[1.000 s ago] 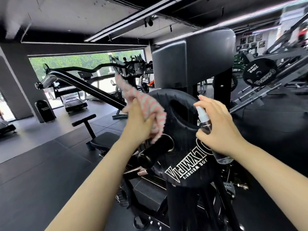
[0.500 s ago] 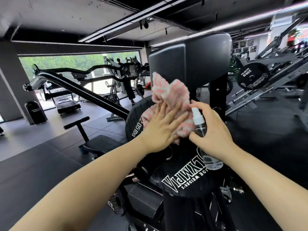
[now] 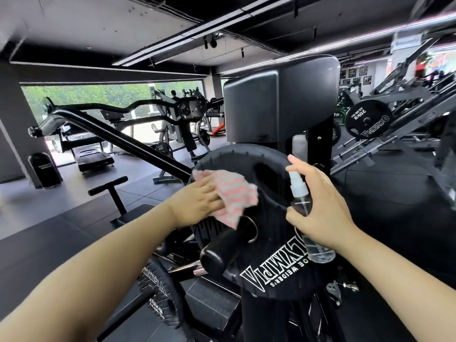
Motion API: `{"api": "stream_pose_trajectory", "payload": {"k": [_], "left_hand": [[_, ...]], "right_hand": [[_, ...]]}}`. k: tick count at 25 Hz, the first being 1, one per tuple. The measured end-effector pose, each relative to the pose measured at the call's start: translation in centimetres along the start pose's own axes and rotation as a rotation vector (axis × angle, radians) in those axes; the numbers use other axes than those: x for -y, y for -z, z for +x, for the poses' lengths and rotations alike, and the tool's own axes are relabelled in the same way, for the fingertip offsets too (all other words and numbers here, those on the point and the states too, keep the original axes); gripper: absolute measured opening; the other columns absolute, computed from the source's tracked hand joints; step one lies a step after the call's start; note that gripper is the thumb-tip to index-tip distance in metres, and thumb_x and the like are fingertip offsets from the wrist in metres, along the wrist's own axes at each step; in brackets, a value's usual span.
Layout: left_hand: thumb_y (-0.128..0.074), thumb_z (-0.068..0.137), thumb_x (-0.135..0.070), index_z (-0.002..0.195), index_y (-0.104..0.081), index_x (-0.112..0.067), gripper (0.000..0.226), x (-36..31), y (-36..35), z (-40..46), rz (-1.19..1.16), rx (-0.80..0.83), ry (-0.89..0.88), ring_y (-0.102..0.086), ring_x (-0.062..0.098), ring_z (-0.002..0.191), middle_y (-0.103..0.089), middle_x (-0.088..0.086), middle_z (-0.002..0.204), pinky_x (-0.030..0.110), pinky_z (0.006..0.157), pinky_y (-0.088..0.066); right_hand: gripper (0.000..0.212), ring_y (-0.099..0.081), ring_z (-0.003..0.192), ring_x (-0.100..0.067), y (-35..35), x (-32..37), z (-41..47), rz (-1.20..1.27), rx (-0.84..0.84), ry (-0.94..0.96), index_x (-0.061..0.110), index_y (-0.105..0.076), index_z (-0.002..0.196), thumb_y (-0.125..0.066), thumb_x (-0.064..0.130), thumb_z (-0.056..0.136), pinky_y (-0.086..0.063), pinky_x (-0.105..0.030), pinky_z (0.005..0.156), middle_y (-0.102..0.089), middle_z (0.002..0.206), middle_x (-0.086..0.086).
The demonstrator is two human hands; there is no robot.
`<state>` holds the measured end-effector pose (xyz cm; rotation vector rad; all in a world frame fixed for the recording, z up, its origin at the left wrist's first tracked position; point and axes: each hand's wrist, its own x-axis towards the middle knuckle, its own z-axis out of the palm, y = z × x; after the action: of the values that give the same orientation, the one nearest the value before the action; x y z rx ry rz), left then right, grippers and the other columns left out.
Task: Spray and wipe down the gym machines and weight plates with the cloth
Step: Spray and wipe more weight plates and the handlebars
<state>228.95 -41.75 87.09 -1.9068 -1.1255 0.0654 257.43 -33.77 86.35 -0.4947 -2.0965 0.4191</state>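
Cloth, pink-and-white striped and crumpled [image 3: 230,197], is now lying against the upper left face of the black rubber OLYMPIA weight plate [image 3: 269,248], having come down from the plate's top half a second ago. I am pressing it there with my left hand [image 3: 199,199], fingers laid flat and together over the fabric; the wipe is under way, I judge, with most of the plate's face not yet covered. My right hand [image 3: 320,208] is still holding the clear plastic spray bottle [image 3: 306,211] just right of the plate's grip hole, fingers curled round its body, forefinger lifted above the white nozzle. A black loading peg [image 3: 227,245] is jutting out below the cloth, likely interrupting downward strokes. Behind, a black padded backrest [image 3: 278,102] is looming.
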Motion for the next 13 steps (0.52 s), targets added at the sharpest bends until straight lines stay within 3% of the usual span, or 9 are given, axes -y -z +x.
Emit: {"api": "stream_pose_trajectory", "payload": {"k": [2, 3, 4, 5, 7, 8, 11, 13], "left_hand": [[-0.031, 0.097, -0.022, 0.123, -0.04, -0.005, 0.032, -0.8, 1.0, -1.7, -0.291, -0.086, 0.492, -0.042, 0.029, 0.106, -0.063, 0.015, 0.107, 0.024, 0.102, -0.029], [-0.025, 0.101, -0.031, 0.129, -0.038, -0.002, 0.042, -0.9, 1.6, -1.7, -0.372, -0.169, 0.721, -0.04, 0.029, 0.114, -0.057, 0.013, 0.118, 0.02, 0.104, -0.029], [-0.02, 0.101, -0.043, 0.135, -0.037, -0.002, 0.056, -1.0, 2.1, -1.1, -0.412, -0.249, 0.886, -0.035, 0.028, 0.127, -0.047, 0.014, 0.134, 0.024, 0.11, -0.023], [-0.02, 0.098, -0.049, 0.139, -0.036, -0.006, 0.062, -1.0, 2.6, 0.1, -0.411, -0.278, 0.91, -0.027, 0.029, 0.136, -0.036, 0.017, 0.145, 0.03, 0.113, -0.016], [-0.028, 0.094, -0.047, 0.141, -0.031, -0.019, 0.055, -1.6, 3.9, 4.1, -0.342, -0.303, 0.691, -0.017, 0.027, 0.14, -0.023, 0.017, 0.152, 0.037, 0.113, -0.009], [-0.031, 0.094, -0.048, 0.141, -0.028, -0.022, 0.054, -1.9, 4.1, 6.3, -0.307, -0.302, 0.543, -0.018, 0.027, 0.139, -0.027, 0.015, 0.15, 0.04, 0.112, -0.009], [-0.038, 0.089, -0.055, 0.135, -0.035, -0.024, 0.055, -3.6, 3.2, 10.9, -0.152, -0.32, 0.329, -0.043, 0.035, 0.123, -0.054, 0.013, 0.133, 0.052, 0.102, -0.028], [-0.048, 0.083, -0.049, 0.131, -0.039, -0.024, 0.055, -3.1, 2.5, 10.9, -0.103, -0.345, 0.307, -0.054, 0.035, 0.102, -0.06, 0.011, 0.118, 0.049, 0.087, -0.041]], "right_hand": [[0.071, -0.016, 0.118, 0.023, -0.1, 0.1, -0.1, -0.039, -0.001, -0.008, 0.048, -0.033, 0.115, -0.065, 0.01, 0.064, -0.03, -0.026, 0.085, -0.021, 0.135, 0.044], [0.071, -0.014, 0.117, 0.025, -0.1, 0.0, -0.1, -0.053, -0.001, -0.015, 0.048, -0.033, 0.115, -0.065, 0.01, 0.064, -0.03, -0.027, 0.086, -0.021, 0.136, 0.043], [0.071, -0.014, 0.117, 0.024, -0.2, 0.0, -0.2, -0.061, -0.003, -0.022, 0.048, -0.033, 0.115, -0.065, 0.01, 0.065, -0.029, -0.028, 0.087, -0.021, 0.137, 0.041], [0.07, -0.015, 0.118, 0.022, -0.3, -0.1, -0.2, -0.067, -0.006, -0.029, 0.048, -0.033, 0.115, -0.065, 0.01, 0.065, -0.029, -0.029, 0.089, -0.021, 0.138, 0.04], [0.069, -0.018, 0.118, 0.018, -0.3, 0.0, -0.3, -0.072, -0.012, -0.028, 0.046, -0.035, 0.116, -0.065, 0.013, 0.065, -0.028, -0.029, 0.091, -0.024, 0.138, 0.037], [0.067, -0.02, 0.119, 0.016, -0.4, 0.1, -0.3, -0.072, -0.02, -0.025, 0.045, -0.035, 0.117, -0.063, 0.016, 0.064, -0.028, -0.028, 0.091, -0.026, 0.138, 0.035], [0.066, -0.029, 0.119, 0.008, -0.5, 0.2, -0.6, -0.076, -0.057, -0.033, 0.043, -0.032, 0.119, -0.057, 0.027, 0.059, -0.027, -0.024, 0.09, -0.037, 0.131, 0.026], [0.068, -0.027, 0.114, 0.02, -0.7, 0.1, -0.7, -0.048, -0.071, -0.025, 0.045, -0.032, 0.12, -0.056, 0.027, 0.059, -0.026, -0.018, 0.088, -0.036, 0.127, 0.032]]}}
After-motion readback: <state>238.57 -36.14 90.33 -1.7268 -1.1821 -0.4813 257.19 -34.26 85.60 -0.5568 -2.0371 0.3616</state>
